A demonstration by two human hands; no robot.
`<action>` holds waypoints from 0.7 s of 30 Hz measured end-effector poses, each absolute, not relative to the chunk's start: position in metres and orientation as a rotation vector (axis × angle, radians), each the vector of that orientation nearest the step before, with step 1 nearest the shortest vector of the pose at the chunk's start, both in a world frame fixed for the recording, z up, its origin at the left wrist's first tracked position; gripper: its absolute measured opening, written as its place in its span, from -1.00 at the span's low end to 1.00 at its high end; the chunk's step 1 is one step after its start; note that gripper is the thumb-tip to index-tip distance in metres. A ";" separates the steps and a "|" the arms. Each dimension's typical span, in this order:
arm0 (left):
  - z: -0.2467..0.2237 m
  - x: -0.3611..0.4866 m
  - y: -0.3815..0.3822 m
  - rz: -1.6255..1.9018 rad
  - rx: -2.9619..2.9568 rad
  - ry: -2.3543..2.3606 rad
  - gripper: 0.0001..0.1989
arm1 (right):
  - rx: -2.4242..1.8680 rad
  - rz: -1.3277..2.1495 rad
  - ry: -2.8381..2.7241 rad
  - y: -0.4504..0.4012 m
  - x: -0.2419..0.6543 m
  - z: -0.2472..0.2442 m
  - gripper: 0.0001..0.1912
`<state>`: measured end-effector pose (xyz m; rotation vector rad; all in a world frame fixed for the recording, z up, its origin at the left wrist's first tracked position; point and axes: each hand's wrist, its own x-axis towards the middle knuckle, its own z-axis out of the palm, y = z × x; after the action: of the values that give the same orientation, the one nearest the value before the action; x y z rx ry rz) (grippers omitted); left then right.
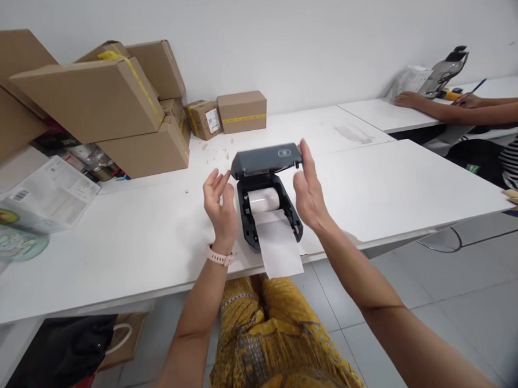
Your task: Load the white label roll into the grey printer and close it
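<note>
A dark label printer [247, 231] stands near the front edge of the white table, its lid [261, 158] raised. Inside sits a white paper roll [263, 200], and a paper strip [280, 244] runs out over the front edge. My left hand [221, 204], with a pink watch band [219, 255] on the wrist, is beside the lid's left corner. Its fingers are spread, the fingertips close to that corner. My right hand [309, 194] is at the lid's right end, fingers stretched up along it and thumb apart. Whether it bears the lid's weight I cannot tell.
Cardboard boxes [96, 98] are piled at the left, two smaller ones [242, 112] by the wall. A white carton [55, 191] and a green container [18, 239] stand far left. A co-worker's arms [474, 111] rest on the right table, near a bottle [445, 71].
</note>
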<state>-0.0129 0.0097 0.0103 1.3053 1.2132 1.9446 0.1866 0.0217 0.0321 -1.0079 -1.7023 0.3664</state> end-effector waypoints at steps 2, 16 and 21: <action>-0.002 -0.016 0.029 1.857 1.220 1.255 -0.43 | -0.996 0.279 -1.739 0.055 0.180 0.049 -0.23; -0.043 -0.017 0.024 1.436 1.104 1.162 -0.14 | -0.961 0.288 -1.940 0.195 0.185 0.075 -0.10; -0.044 -0.015 0.024 1.453 1.096 1.212 -0.15 | -0.893 0.095 -1.920 0.141 0.189 0.088 -0.14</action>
<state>-0.0146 0.0239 -0.0437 1.0964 1.2118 1.4534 0.1890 0.1414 0.0877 -0.8935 -1.9197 0.0948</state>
